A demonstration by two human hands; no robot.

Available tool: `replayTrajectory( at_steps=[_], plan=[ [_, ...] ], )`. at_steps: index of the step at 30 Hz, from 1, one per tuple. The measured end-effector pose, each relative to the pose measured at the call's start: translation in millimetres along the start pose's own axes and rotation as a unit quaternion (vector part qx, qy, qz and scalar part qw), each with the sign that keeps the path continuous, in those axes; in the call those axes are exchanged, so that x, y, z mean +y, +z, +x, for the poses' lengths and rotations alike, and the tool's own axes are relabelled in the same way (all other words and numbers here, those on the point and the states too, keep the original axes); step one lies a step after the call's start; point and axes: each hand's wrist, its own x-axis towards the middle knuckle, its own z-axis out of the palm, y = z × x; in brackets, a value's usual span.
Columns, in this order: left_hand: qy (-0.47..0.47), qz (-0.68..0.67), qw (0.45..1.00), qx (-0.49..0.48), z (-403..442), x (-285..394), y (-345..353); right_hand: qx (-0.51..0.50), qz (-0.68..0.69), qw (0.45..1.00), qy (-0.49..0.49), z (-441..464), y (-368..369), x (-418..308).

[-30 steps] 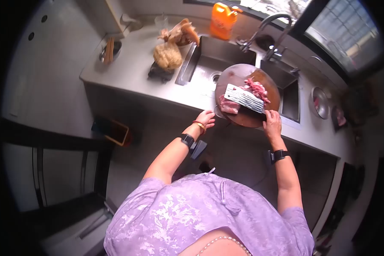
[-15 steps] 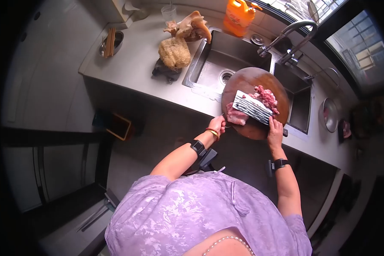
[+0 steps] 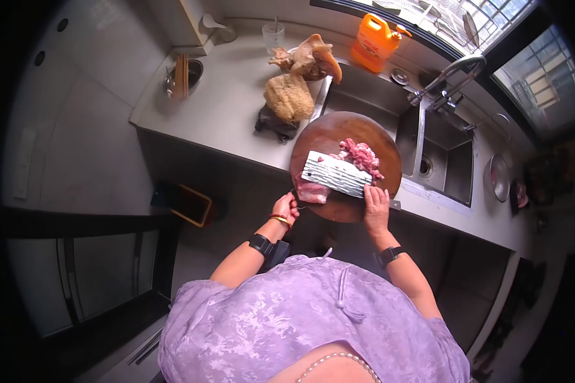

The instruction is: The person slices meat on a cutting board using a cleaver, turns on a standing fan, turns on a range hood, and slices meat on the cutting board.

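A round wooden cutting board [image 3: 390, 143] is held between my two hands, over the counter's front edge and part of the sink. On it lie a cleaver [image 3: 338, 173] with a pale, streaked blade, a heap of chopped raw meat [image 3: 361, 157] and a larger piece of meat [image 3: 314, 192] at the left. My left hand [image 3: 286, 208] is closed at the board's near left edge, around what looks like a thin wire handle. My right hand [image 3: 377, 203] grips the near right edge, fingers on top beside the blade; its thumb is hidden. The cleaver's dark handle sticks out past this hand.
Behind the board is a double steel sink [image 3: 421, 137] with a faucet [image 3: 447, 73]. Left on the counter [image 3: 223, 108] sit a tan mesh scrubber [image 3: 289, 97], a dark cloth [image 3: 276, 125], a bowl of pale meat [image 3: 310, 59] and a chopstick bowl [image 3: 195, 73]. An orange bottle [image 3: 375, 43] stands behind.
The board, with the meat and cleaver on it, has moved left in my hands, off the sink's middle toward the counter's left part. The view has shifted slightly. Both grips look the same.
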Motion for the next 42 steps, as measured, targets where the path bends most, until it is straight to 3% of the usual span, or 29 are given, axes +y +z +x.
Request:
replayTrajectory(
  at_steps=[6, 8, 9, 10, 11, 12, 15, 16, 18, 19, 22, 24, 25, 27, 30, 36, 42],
  plan=[
    [0.021, -0.048, 0.998, 0.039, -15.6, -2.8, -2.4, 0.018, 0.048, 0.998, -0.049, 20.4, 13.4, 2.3],
    [-0.005, -0.078, 0.996, 0.049, -11.6, -3.2, 1.2, 0.02, 0.038, 0.997, -0.061, 22.6, 9.6, 6.5],
    [-0.01, -0.094, 0.995, 0.009, 3.1, -9.6, -8.4, 0.028, 0.039, 0.996, -0.077, 24.5, 8.7, 5.4],
    [-0.036, -0.088, 0.994, 0.051, -2.6, -7.7, 4.6, 0.015, 0.038, 0.997, -0.07, 19.4, 4.0, 7.3],
    [-0.073, -0.052, 0.996, -0.018, 3.5, -13.8, 1.9, 0.017, 0.02, 0.997, -0.071, 7.3, 11.5, 19.2],
    [-0.034, -0.034, 0.999, -0.015, 9.0, -16.0, -0.2, 0.047, 0.071, 0.994, -0.069, 10.4, 24.7, 20.1],
    [0.042, 0.032, 0.998, 0.034, -2.5, -43.5, 17.8, 0.017, 0.01, 0.997, -0.073, -3.6, -3.3, 29.2],
    [0.078, 0.116, 0.988, 0.06, -3.1, -55.0, 23.2, 0.014, 0.011, 0.997, -0.074, -10.3, -12.1, 37.8],
    [0.095, 0.15, 0.984, 0.037, -23.2, -106.8, 40.7, -0.003, 0.025, 0.996, -0.082, -44.7, -40.7, 79.5],
    [0.049, 0.167, 0.985, 0.005, 29.6, -26.5, -4.2, -0.05, -0.003, 0.996, -0.077, 26.5, -1.7, 13.5],
    [-0.027, 0.145, 0.989, 0.01, 7.6, -22.6, -5.4, -0.13, -0.053, 0.99, 0.001, 50.5, -35.5, -14.7],
    [-0.096, 0.078, 0.991, -0.054, -16.9, -25.9, -2.8, -0.043, -0.04, 0.997, -0.043, 43.9, -36.3, -6.9],
    [-0.049, 0.085, 0.984, -0.15, -21.5, -32.2, -7.2, -0.017, -0.028, 0.999, -0.039, 39.1, -41.7, -7.2],
    [-0.035, 0.122, 0.983, -0.136, -25.9, -27.5, -10.7, -0.061, -0.027, 0.998, 0.0, 42.7, -73.9, -23.5],
    [-0.153, 0.051, 0.987, -0.013, -28.8, -13.0, -0.5, -0.095, -0.041, 0.993, 0.05, 25.7, -82.1, -4.7],
    [-0.163, 0.06, 0.984, 0.024, -37.0, -9.4, -7.6, -0.189, -0.043, 0.975, 0.11, 24.7, -119.0, -20.6],
    [-0.167, 0.011, 0.985, 0.041, -44.1, -34.8, -8.0, -0.164, -0.019, 0.975, 0.151, 25.2, -110.4, -8.9]
  ],
)
